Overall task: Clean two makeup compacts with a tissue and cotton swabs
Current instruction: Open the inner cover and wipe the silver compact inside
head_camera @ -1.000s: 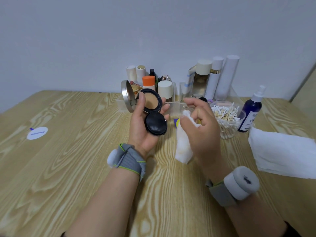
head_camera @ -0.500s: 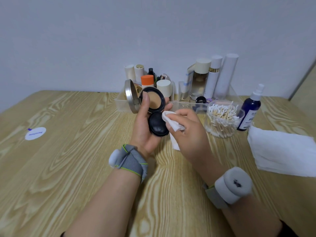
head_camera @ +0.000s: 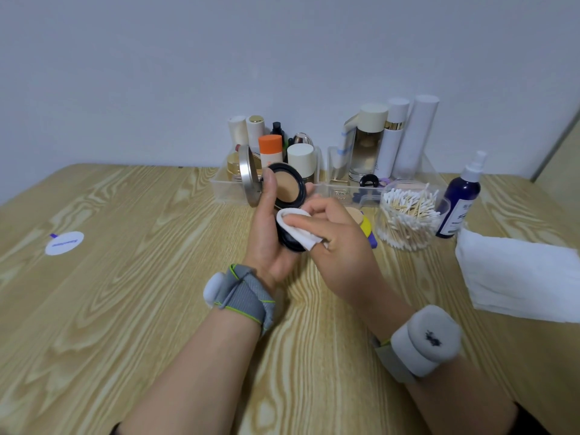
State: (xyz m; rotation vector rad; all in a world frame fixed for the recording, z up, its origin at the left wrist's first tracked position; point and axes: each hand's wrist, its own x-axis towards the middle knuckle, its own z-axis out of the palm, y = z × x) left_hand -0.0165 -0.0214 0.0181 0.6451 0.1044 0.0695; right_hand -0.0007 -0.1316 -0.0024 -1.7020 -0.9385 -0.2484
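Soft tissue (head_camera: 295, 226) on compact (head_camera: 288, 191) — round, glossy.

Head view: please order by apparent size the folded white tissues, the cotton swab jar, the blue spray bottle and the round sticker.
1. folded white tissues, clearly largest, though nearer the camera.
2. cotton swab jar and blue spray bottle: too close to rank, as the jar is wider and the bottle taller.
3. round sticker, smallest.

Home vanity spot: cosmetics organiser (head_camera: 326, 186), wooden table (head_camera: 125, 293).
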